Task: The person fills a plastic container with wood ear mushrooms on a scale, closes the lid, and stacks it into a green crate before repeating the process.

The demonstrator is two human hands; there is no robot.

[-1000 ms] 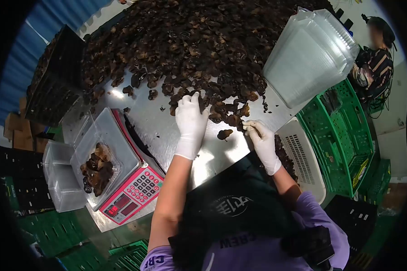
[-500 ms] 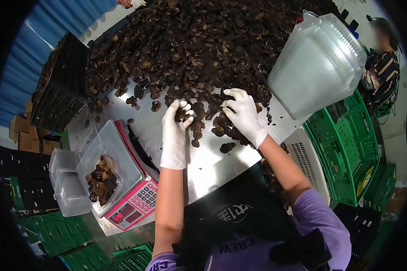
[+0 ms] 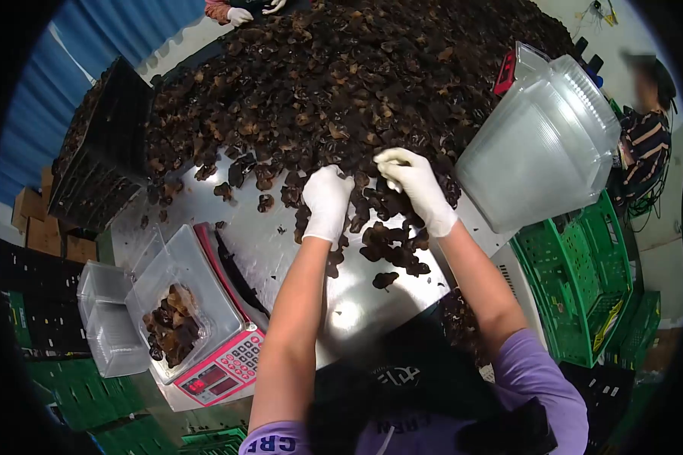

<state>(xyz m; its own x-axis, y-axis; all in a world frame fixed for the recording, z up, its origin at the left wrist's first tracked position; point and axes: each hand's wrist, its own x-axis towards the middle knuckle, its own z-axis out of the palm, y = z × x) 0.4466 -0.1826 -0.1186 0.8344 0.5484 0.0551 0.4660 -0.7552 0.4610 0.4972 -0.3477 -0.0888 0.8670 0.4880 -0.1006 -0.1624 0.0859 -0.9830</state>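
Fungus pieces (image 3: 326, 98), dark brown, ruffled.

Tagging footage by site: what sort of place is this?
Likely a food sorting and packing room: a large heap of dark, mushroom-like pieces, a scale holding a partly filled clear container, and stacked clear tubs.

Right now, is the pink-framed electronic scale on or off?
On: the pink-framed electronic scale shows a red glow in its dark display window; digits unreadable.
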